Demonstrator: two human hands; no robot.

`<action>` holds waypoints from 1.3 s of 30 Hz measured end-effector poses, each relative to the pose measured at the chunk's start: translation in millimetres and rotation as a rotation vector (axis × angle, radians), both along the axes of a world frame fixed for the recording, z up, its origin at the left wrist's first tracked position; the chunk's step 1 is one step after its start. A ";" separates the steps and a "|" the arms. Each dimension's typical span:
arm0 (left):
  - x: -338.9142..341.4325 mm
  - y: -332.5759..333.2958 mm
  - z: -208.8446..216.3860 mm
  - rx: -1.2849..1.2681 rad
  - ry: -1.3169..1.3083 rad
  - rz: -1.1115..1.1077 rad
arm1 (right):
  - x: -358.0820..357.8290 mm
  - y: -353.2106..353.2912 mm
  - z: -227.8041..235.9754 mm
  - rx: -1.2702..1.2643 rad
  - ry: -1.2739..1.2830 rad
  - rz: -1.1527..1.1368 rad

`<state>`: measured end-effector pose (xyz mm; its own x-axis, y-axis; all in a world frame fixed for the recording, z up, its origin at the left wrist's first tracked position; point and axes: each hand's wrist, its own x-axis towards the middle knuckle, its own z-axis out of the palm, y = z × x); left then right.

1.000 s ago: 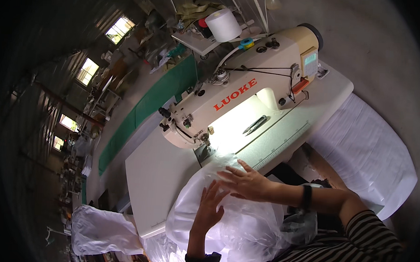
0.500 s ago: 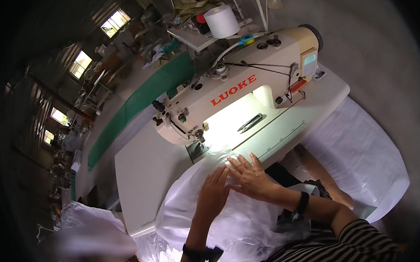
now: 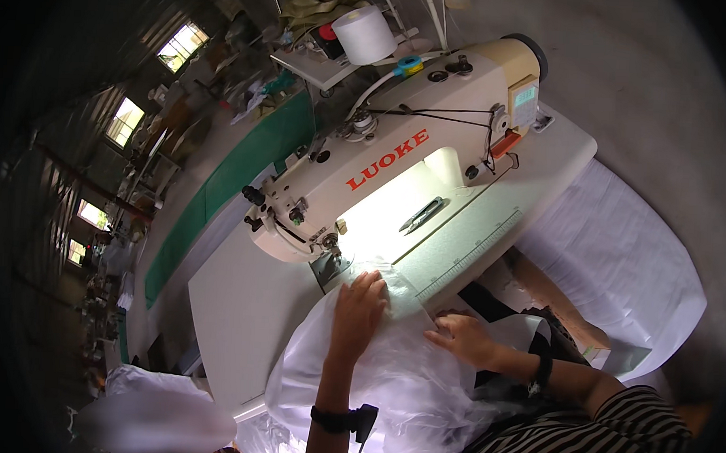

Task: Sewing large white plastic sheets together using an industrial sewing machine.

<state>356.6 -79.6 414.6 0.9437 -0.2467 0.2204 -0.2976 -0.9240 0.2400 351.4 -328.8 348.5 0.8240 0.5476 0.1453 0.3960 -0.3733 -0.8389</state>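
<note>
A pale sewing machine [image 3: 398, 159] with a lit work area stands before me. Thin, translucent white sheeting [image 3: 389, 365] lies bunched from under its needle area [image 3: 329, 261] down over the table's front edge to my lap. My left hand [image 3: 359, 311] rests flat on the sheeting just in front of the needle, fingers stretched toward it and close together. Lower and to the right, my right hand [image 3: 465, 339] has its fingers curled at the sheeting's right edge, seemingly pinching it. Small metal thread snips [image 3: 423, 215] lie on the machine bed under the arm.
A white thread cone [image 3: 364, 34] stands behind the machine. White material [image 3: 621, 262] hangs off to the right, near a brown cardboard-like piece [image 3: 558, 296]. Another white bundle [image 3: 158, 383] sits at lower left. A long green surface [image 3: 235, 188] runs behind.
My right hand has slid back and right, away from the left hand, its fingers going from spread to curled at the sheeting's edge. My left hand has moved slightly toward the needle.
</note>
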 end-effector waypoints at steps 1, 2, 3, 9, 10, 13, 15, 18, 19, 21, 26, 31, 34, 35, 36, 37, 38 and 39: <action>4.0 5.9 2.1 -0.034 -0.007 -0.021 | -1.0 2.1 5.4 0.002 0.004 0.008; 7.7 11.0 4.3 -0.033 -0.003 -0.014 | -2.0 2.6 12.6 -0.026 -0.015 0.034; 14.4 11.6 8.2 -0.061 0.034 0.028 | -2.9 0.5 22.3 -0.060 -0.037 0.053; 49.7 -1.8 20.4 0.023 -0.149 -0.008 | -6.2 6.1 40.7 0.040 0.237 0.019; 54.6 -2.0 22.2 0.102 -0.145 -0.097 | -5.3 6.6 40.6 0.039 0.239 0.018; 62.4 -3.1 27.9 0.168 -0.082 -0.202 | -4.3 8.1 44.5 0.020 0.234 0.030; 64.7 0.7 25.4 0.159 -0.024 -0.217 | -3.8 7.6 50.0 -0.024 0.163 0.031; 61.4 6.7 16.1 0.204 0.025 -0.153 | -6.3 12.7 52.3 -0.129 0.020 0.085; 58.0 2.8 17.8 0.158 -0.028 -0.162 | -4.8 12.6 51.2 -0.130 0.019 0.082; 58.1 -0.3 20.2 0.113 -0.078 -0.169 | -4.5 13.6 49.8 -0.147 -0.055 0.103; 57.7 10.3 13.4 0.183 -0.002 -0.201 | -7.9 17.2 51.4 -0.180 -0.148 0.088; 32.1 9.9 -3.7 0.122 -0.119 -0.040 | -8.5 19.2 48.4 -0.281 -0.381 0.087; 7.1 -9.0 -0.2 0.151 -0.154 0.066 | -8.6 21.5 56.1 -0.343 -0.301 0.130; 0.6 -15.7 -0.5 0.163 -0.138 0.137 | -8.1 22.4 56.7 -0.385 -0.357 0.139; -5.8 -18.0 -2.9 0.172 -0.101 0.158 | -8.8 23.3 57.2 -0.426 -0.414 0.156; -9.5 -17.1 -2.4 0.171 -0.100 0.167 | -9.0 25.2 58.5 -0.425 -0.417 0.166; -12.8 -16.2 -1.2 0.131 -0.090 0.181 | -9.0 28.2 60.2 -0.402 -0.401 0.174; -14.3 -14.6 -0.2 0.090 -0.084 0.194 | -8.3 31.4 61.7 -0.380 -0.388 0.180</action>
<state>342.3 -94.2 414.4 0.9548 -0.0845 0.2851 -0.1277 -0.9824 0.1362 343.1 -297.3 410.2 0.6388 0.7470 0.1840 0.7332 -0.5188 -0.4395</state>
